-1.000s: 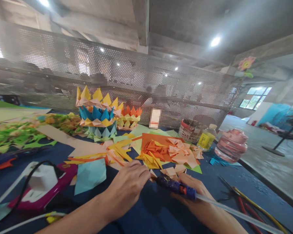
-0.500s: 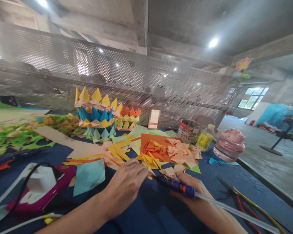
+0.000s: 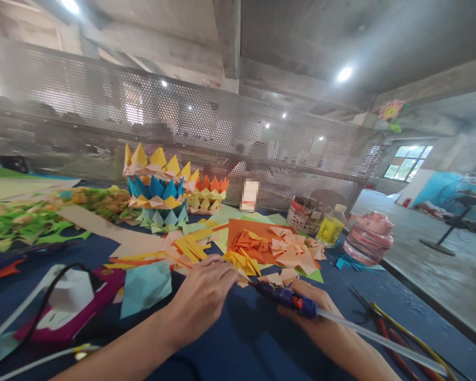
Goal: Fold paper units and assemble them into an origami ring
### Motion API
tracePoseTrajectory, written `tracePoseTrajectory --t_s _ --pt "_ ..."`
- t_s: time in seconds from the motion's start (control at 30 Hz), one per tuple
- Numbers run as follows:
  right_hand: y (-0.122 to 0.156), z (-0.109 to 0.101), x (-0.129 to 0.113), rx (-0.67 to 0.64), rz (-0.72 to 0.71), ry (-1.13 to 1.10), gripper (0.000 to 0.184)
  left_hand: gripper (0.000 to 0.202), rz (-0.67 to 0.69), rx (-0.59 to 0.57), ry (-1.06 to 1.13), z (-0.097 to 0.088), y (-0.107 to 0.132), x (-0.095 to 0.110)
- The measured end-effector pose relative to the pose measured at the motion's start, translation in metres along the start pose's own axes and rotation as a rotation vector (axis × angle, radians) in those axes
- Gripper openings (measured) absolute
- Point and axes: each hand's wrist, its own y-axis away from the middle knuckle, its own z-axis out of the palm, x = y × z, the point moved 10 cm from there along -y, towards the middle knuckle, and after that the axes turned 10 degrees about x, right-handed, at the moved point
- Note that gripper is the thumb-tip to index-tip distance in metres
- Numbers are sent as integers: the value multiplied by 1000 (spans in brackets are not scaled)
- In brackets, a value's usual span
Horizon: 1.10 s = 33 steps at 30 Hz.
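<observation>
My right hand [image 3: 313, 307] is closed around a dark blue glue gun [image 3: 287, 299], with a long clear glue stick [image 3: 381, 341] running out of its back end. The gun's tip points left, at a small peach folded paper piece [image 3: 244, 279]. That piece sits at the fingertips of my left hand [image 3: 210, 286], which is pinched on it; the fingers partly hide it. Just beyond the hands lie yellow folded paper pieces [image 3: 244, 262], orange folded pieces [image 3: 254, 245] and peach folded pieces [image 3: 291, 246] on an orange sheet.
Stacked folded-paper rings [image 3: 156, 193] stand behind. Left are a purple power strip [image 3: 63, 320], a light blue paper square [image 3: 146, 286] and green paper scraps [image 3: 27, 217]. Right are pliers [image 3: 384, 323], a pink water jug [image 3: 368, 238], a yellow-labelled bottle [image 3: 332, 227] and a woven basket [image 3: 305, 214].
Almost nothing differs. My left hand has shifted slightly left, and the glue gun's tip stays beside the peach paper piece. The view has turned a little.
</observation>
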Motion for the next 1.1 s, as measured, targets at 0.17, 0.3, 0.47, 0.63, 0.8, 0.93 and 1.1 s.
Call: tracePoseTrajectory --t_s 0.17,0.3,0.47,0.63,0.8,0.93,1.1 --pt "1 -10 -5 60 -90 43 13 25 -17 44 19 -3 0 -3" --pt "9 -28 -5 106 -143 188 11 23 -28 95 53 -6 0 -5" --pt "33 -68 14 176 -124 336 10 24 -38 57 60 -2 1 -4" --pt "61 -123 74 254 78 514 13 24 -31 33 90 1 3 0" --pt "83 -158 133 292 257 536 30 24 -22 18 106 2 3 2" --pt "91 -149 157 252 307 408 37 24 -22 15 111 2 3 3" --pt "94 -148 166 279 356 346 44 24 -20 2 119 3 3 3"
